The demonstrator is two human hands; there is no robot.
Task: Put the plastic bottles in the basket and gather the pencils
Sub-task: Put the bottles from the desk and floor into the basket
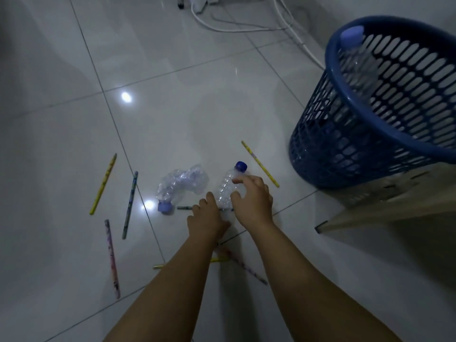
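A clear plastic bottle with a dark blue cap [228, 183] lies on the tiled floor, and my right hand [251, 201] is curled around its lower part. My left hand [207, 220] rests just left of it, fingers bent, touching the bottle's base; whether it grips anything is unclear. A crushed clear bottle with a light blue cap [180, 186] lies to the left. The blue slotted basket [328, 144] stands at the right with one bottle [357, 60] inside. Several pencils lie scattered: a yellow one [103, 184], a blue one [130, 204], a pink one [112, 259], another yellow one [260, 164].
A dark pencil [185, 207] lies under my hands, and two more pencils [246, 267] lie beneath my forearms. White cables [234, 29] run across the floor at the back. A pale wooden furniture edge [385, 213] juts in at the right, beside the basket.
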